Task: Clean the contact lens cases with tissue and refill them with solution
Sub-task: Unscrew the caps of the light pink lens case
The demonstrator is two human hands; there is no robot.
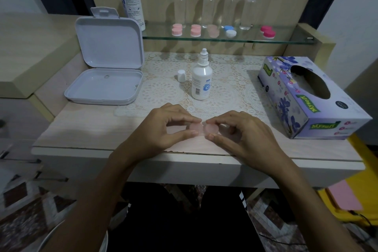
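At the front edge of the pale wooden table (86, 129), I have both hands on a translucent pink contact lens case (201, 129) that sits low over the tabletop; I cannot tell whether it touches the wood. My left hand (165, 127) pinches the left well between thumb and forefinger, the other fingers curled loosely behind. My right hand (241, 131) pinches the right well the same way, thumb nearest me and forefinger on the far rim. The two wells look capped, though the pink plastic is too blurred for me to be certain.

Just beyond my hands, on a white lace mat (163, 90), stands a small solution bottle (201, 80), upright with its nozzle bare; its white cap (181, 75) stands beside it to the left. Further left lies an open white hinged box (106, 67), lid propped up. To my right sits a purple floral tissue box (306, 96), angled, its oval opening facing up.

Behind, on a glass shelf (286, 40), I see a large solution bottle (132, 0) at the left end, four clear bottles (208, 6) in a row, and more lens cases in front of them: two pink-and-white (187, 30), one pale pink (212, 30), one blue-and-white (230, 31), one magenta (268, 31).
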